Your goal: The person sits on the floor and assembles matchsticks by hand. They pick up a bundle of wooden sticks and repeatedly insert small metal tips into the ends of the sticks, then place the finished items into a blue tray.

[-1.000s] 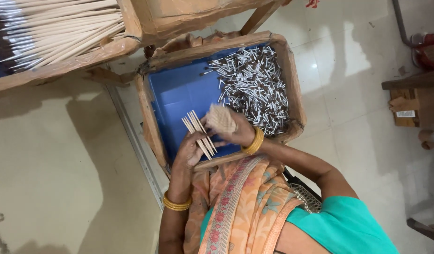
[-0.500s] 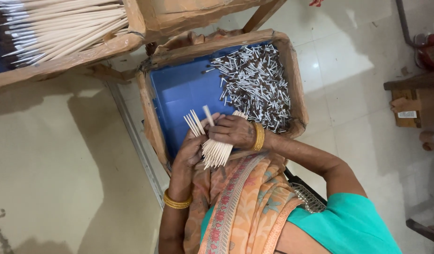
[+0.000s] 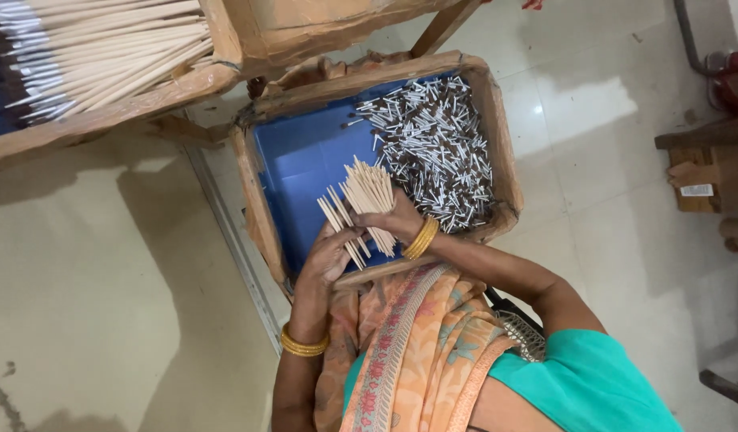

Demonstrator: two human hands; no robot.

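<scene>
1. Sticks lie heaped in the wooden tray [image 3: 105, 120] at upper left, pale bare sticks [image 3: 105, 44] pointing right.
2. Left hand [image 3: 330, 258] has its grip closed on a few loose sticks [image 3: 341, 224], fanned upward; better to square their ends before passing them on.
3. Right hand [image 3: 397, 218] has its grip wrapped round the thick stick bundle [image 3: 370, 192], held over the blue-lined box [image 3: 305, 160]; a firm, even hold would keep it from splaying.
4. Dark-tipped short pieces [image 3: 437, 156] fill the box's right side.
</scene>
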